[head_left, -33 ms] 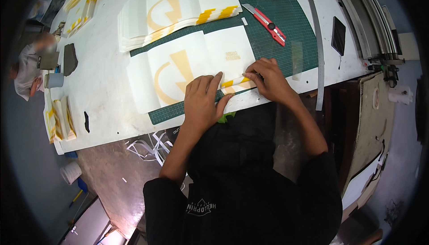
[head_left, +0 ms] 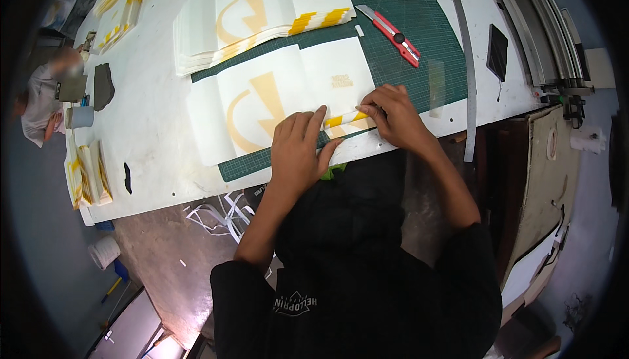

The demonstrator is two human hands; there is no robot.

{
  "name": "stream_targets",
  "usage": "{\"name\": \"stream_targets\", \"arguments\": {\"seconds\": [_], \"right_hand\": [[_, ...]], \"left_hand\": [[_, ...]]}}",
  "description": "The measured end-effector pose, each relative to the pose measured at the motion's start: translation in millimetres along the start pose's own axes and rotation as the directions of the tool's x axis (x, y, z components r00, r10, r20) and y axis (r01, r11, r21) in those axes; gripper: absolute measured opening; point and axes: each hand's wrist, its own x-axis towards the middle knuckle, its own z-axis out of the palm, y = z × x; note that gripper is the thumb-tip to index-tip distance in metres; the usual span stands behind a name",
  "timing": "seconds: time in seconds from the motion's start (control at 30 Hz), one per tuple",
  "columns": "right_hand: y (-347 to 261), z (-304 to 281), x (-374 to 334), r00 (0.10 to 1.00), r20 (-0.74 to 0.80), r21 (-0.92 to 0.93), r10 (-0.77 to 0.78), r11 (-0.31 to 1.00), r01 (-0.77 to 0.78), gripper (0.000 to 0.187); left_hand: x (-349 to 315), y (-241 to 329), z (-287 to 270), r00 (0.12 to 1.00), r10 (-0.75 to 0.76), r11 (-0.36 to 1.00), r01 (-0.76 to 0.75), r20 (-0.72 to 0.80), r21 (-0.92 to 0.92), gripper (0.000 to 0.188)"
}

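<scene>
A white paper sheet (head_left: 312,69) with creases and pale yellow print lies on the green cutting mat (head_left: 246,165) close to me. Its near right edge is turned up, showing a strip (head_left: 344,119) striped yellow and white. My left hand (head_left: 297,149) rests flat on the sheet at the strip's left end, fingers stretched and thumb apart. At the other end, my right hand (head_left: 395,118) pinches the turned-up edge between thumb and fingers. Beyond the sheet lies a stack of similar printed sheets (head_left: 196,57).
A red utility knife (head_left: 396,36), blade out, lies on the mat. To its right are a long metal strip (head_left: 469,97) and a dark phone-like slab (head_left: 497,53). More folded sheets (head_left: 92,175) stand at the table's left corner. Another person (head_left: 46,103) is at far left.
</scene>
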Motion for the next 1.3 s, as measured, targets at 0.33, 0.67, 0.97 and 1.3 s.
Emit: {"name": "stream_targets", "arguments": {"seconds": [0.33,0.67,0.97,1.3], "right_hand": [[-6,6,1,0.997,-0.078,-0.049,0.022,0.998,-0.026,0.006],[-4,7,0,0.996,-0.079,-0.060,0.034,0.997,-0.039,0.006],[-3,12,-4,0.987,-0.161,-0.054,0.026,0.998,-0.035,0.009],[-73,55,-57,0.990,-0.139,-0.370,-0.036,0.929,-0.018,0.051]], "left_hand": [[-25,12,13,0.998,0.061,0.991,-0.061,0.005,0.116,0.063],[-25,13,17,0.999,0.044,0.994,-0.042,-0.016,0.102,0.061],[-25,15,18,1.000,0.026,0.994,-0.024,-0.016,0.110,0.058],[-26,13,21,0.999,0.035,0.989,-0.036,0.008,0.141,0.047]]}}
